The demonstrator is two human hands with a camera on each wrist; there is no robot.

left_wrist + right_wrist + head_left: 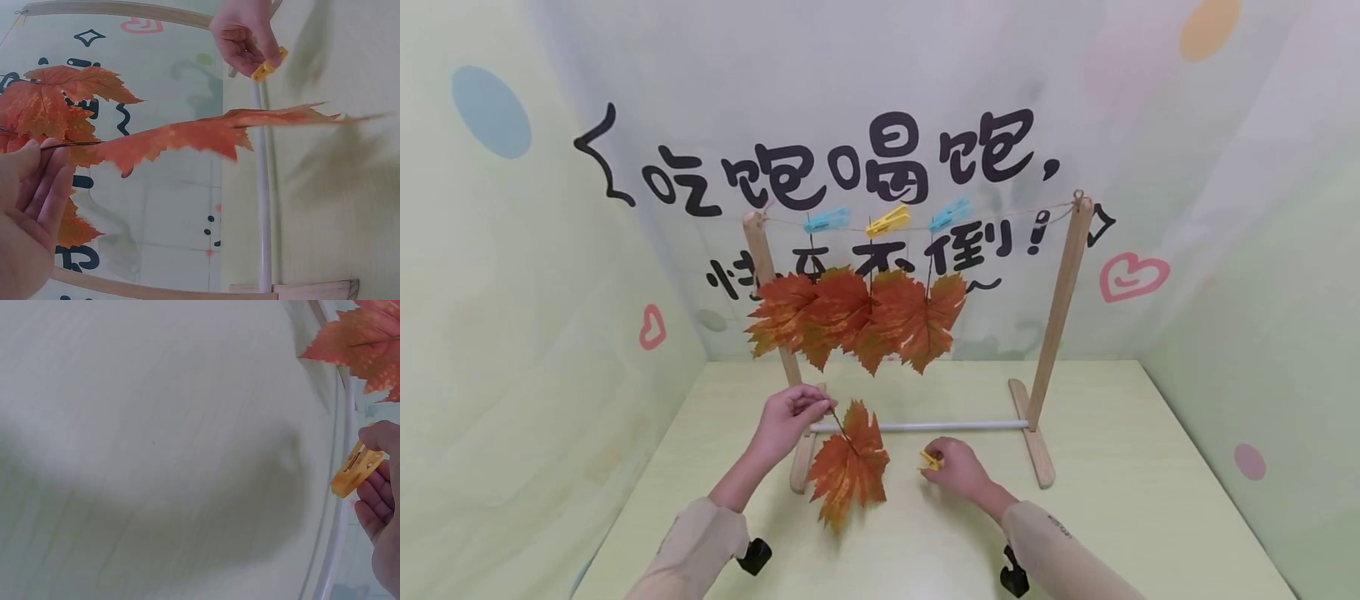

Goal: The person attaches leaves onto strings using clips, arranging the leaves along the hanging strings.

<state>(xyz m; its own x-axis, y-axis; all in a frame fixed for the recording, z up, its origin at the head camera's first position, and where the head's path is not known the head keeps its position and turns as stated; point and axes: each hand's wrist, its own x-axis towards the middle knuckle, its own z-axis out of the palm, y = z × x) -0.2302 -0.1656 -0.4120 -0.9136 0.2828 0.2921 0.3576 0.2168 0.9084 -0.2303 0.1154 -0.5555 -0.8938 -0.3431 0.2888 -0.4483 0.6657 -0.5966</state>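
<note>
My left hand (pixel 793 421) pinches the thin dark stem of an orange-red maple leaf (pixel 850 467), which hangs down at an angle over the table. In the left wrist view this leaf (pixel 181 134) shows nearly edge-on. To the right of it, my right hand (pixel 958 468) holds a yellow clothespin (pixel 931 461) between thumb and fingers, low over the table. The right wrist view shows the clothespin (pixel 356 469) with its metal spring. Behind the hands, several similar leaves (pixel 917 321) hang by their stems from a string, overlapping one another.
Two blue clothespins (pixel 827 220) and a yellow one (pixel 889 221) sit on the string between wooden posts (pixel 1060 317). A white rod (pixel 955 426) joins the stand's feet (pixel 1032 433) on the pale table (pixel 1112 500). A printed cloth (pixel 880 67) surrounds the back and sides.
</note>
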